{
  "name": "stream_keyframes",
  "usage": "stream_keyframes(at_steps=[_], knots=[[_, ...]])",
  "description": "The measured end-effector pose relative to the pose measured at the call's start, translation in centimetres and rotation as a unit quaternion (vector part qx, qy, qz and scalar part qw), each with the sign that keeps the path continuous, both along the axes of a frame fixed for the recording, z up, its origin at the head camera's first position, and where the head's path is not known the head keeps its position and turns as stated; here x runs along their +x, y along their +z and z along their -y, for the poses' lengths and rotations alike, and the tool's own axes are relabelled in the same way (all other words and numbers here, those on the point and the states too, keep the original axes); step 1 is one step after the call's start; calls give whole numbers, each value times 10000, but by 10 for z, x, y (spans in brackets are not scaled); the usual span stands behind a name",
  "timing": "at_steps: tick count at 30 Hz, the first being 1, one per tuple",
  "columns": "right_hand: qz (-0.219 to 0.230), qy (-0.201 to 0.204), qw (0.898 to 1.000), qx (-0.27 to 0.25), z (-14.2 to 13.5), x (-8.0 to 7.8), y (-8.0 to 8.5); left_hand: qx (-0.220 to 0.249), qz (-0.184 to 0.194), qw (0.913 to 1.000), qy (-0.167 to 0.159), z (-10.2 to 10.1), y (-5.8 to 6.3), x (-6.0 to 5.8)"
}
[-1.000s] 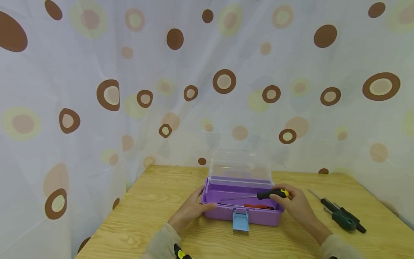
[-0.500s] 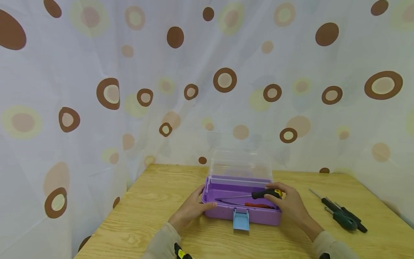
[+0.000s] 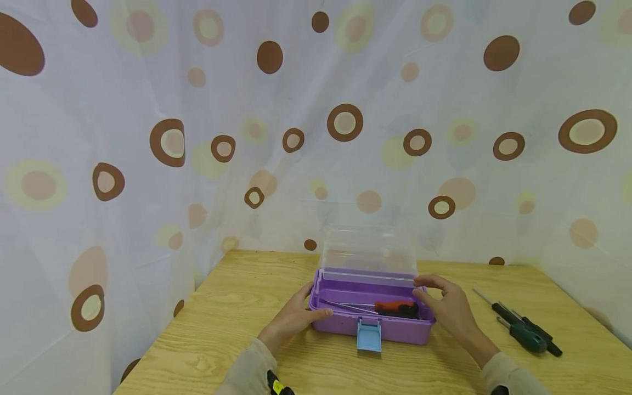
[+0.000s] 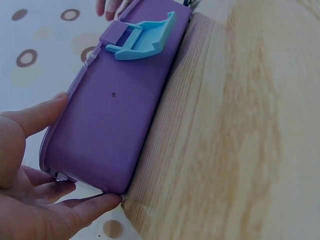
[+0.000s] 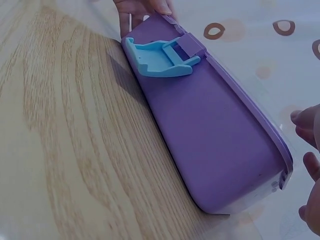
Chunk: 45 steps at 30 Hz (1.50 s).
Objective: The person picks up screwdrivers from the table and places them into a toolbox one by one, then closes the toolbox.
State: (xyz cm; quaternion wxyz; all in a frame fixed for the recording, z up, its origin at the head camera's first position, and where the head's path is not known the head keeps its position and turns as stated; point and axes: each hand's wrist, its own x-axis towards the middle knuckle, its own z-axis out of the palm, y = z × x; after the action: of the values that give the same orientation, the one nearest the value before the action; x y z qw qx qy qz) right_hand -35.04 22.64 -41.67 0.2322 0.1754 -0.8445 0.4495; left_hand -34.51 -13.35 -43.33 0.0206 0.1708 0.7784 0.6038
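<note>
A purple toolbox (image 3: 405, 332) with its see-through lid (image 3: 367, 247) raised stands on the table, its light blue latch (image 3: 369, 337) hanging at the front. My left hand (image 3: 295, 318) grips the box's left end, thumb on the front rim and fingers around the end wall, as the left wrist view shows. Inside lie a red-handled screwdriver (image 3: 387, 305) and a black-handled screwdriver (image 3: 408, 311), side by side and partly overlapping. At the box's right end, my right hand (image 3: 451, 308) hovers with fingers apart and nothing between them.
To the right of the box, several screwdrivers lie bunched on the wooden table (image 3: 257, 285), among them one with a thick green handle (image 3: 528, 337). A dotted curtain (image 3: 296, 164) hangs behind the table and along its sides.
The right hand has lowered the black-and-yellow screwdriver into the box beside the red one, let go of it and drawn back slightly to the right. The left hand has stayed in place.
</note>
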Motion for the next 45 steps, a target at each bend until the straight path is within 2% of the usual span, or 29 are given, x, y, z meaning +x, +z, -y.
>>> stream_keyframes(at_steps=[31, 45], knots=[[159, -159, 9997, -6, -12, 6, 8, 2, -23, 10000, -3, -1, -1, 0], [185, -280, 9994, 92, -33, 10, 8, 2, -73, 10000, 24, -1, -2, -2]])
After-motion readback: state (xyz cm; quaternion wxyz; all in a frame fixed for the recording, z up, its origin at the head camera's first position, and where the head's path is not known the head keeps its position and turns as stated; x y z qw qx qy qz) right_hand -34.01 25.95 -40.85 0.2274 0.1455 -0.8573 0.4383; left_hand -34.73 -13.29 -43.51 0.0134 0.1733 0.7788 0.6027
